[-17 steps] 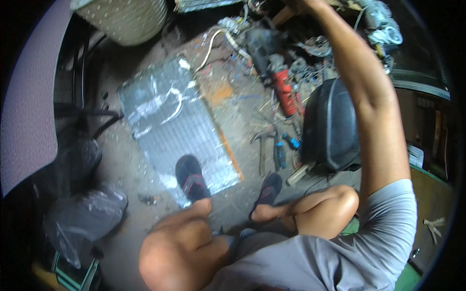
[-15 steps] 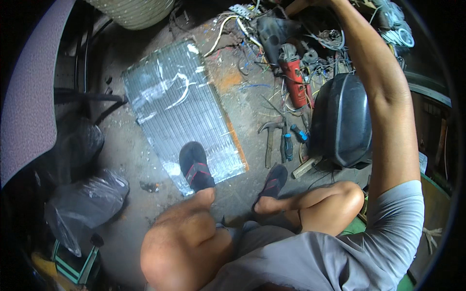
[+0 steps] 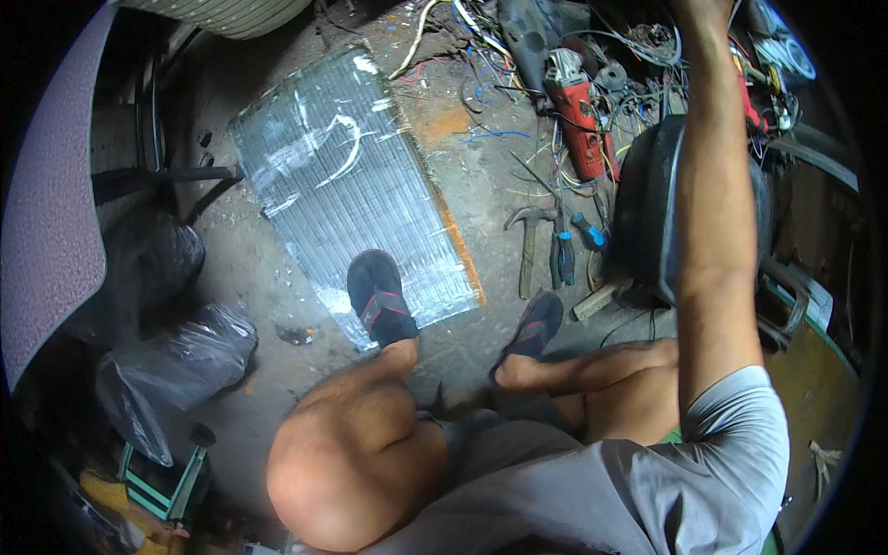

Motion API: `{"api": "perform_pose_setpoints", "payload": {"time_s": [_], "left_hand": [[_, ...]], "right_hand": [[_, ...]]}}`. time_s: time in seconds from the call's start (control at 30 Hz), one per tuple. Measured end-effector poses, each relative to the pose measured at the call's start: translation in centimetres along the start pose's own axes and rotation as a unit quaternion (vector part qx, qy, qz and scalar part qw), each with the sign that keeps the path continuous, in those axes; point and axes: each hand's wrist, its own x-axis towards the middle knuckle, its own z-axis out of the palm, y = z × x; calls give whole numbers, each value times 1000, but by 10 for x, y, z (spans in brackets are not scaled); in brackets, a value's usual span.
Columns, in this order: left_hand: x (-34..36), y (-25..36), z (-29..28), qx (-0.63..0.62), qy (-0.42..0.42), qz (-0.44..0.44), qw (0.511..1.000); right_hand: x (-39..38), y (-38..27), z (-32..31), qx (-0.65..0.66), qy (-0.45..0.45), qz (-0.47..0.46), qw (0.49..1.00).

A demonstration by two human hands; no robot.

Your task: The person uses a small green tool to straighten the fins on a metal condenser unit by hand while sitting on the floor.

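Right hand (image 3: pixel 701 7) at the top edge, its forearm passing over the black case (image 3: pixel 649 203); the frame cuts most of it off, so we cannot tell whether the fingers are spread or pinching, and we see no left hand. Tangled wires (image 3: pixel 647 46) lie nearest, just left of the wrist, beyond the red power tool (image 3: pixel 581 129). For so long a reach, we judge it best to brace both feet, move slowly and clear loose loops that could snag.
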Motion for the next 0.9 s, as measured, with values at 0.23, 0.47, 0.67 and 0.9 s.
{"api": "perform_pose_setpoints", "payload": {"time_s": [0.23,0.47,0.67,0.9], "left_hand": [[28,35,-64,52,-66,68,994],[107,149,-182,78,0,288,954],[190,287,-209,5,207,490,847],[289,380,-202,107,375,540,746]], "right_hand": [[-235,-18,5,516,-306,457,657],[-367,-74,6,522,-353,614,475],[-344,-148,55,445,-382,566,580],[-308,-142,130,138,-407,174,886]]}}
